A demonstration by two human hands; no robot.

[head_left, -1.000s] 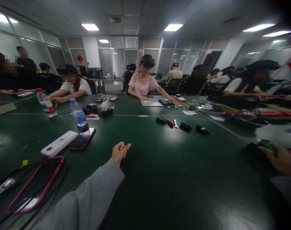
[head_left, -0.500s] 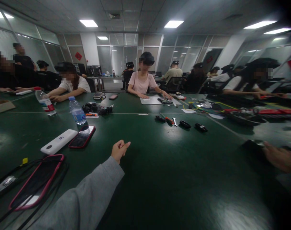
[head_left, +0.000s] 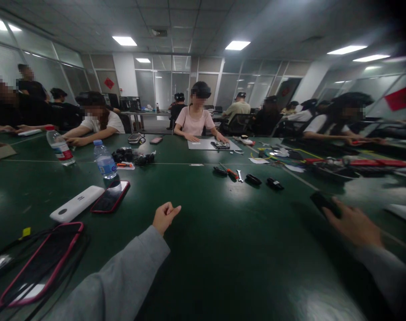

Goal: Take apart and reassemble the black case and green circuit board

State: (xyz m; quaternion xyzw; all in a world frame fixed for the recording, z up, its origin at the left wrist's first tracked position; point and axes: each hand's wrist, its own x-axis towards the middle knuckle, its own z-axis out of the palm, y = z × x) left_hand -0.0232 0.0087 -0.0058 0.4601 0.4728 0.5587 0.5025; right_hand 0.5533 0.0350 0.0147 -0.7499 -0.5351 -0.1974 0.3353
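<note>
My left hand (head_left: 165,217) rests in the middle of the green table, fingers curled into a loose fist and thumb pointing right; nothing shows in it. At the right, my right hand (head_left: 355,225) grips a black oblong object (head_left: 323,203) above the table, blurred by motion, its kind unclear. Between and beyond both hands lie an open-end wrench (head_left: 239,176), a screwdriver (head_left: 232,173) with an orange and black handle, and several small black objects, among them one at the row's right end (head_left: 275,183).
To the left are a white power bank (head_left: 77,204), a red-edged phone (head_left: 111,196), a pink-cased phone (head_left: 42,263) under black cables, and two bottles, one blue-capped (head_left: 105,160). Across the table, a person in pink (head_left: 195,119) works on a white board. Wires and red tools lie at far right.
My right hand has come in from the right edge, carrying the black object leftward. My left hand keeps its closed shape. The view has shifted slightly.
</note>
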